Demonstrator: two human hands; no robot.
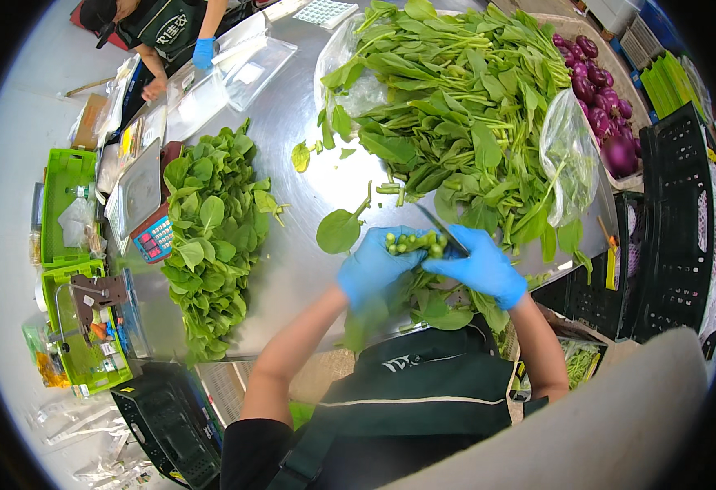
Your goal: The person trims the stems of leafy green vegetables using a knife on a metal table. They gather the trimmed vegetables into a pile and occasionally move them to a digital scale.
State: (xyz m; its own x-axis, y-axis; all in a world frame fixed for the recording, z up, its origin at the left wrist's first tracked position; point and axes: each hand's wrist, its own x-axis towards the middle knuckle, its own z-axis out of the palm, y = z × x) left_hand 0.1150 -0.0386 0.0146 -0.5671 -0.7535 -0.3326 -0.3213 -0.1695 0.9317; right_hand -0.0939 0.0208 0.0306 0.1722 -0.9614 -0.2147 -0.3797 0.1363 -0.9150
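Observation:
My left hand (373,266), in a blue glove, grips a bunch of leafy greens with its cut stem ends (404,244) facing up. In my gloved right hand (483,264) is a knife (439,225), its dark blade slanting up and left beside the stems. The fingers of that hand also touch the bunch. Leaves (440,309) hang below both hands, partly blurred. Just beyond them, a loose leaf (338,231) and short stem pieces (391,188) lie on the steel table (297,275). A large heap of greens (456,122) spreads over the table's far right.
Neatly stacked greens (214,245) stand at left, beside a weighing scale (155,237). Red onions (600,92) fill a bin at far right. A plastic bag (569,159) lies against the heap. Black crates (673,226) stand right. Another person (162,30) works across the table.

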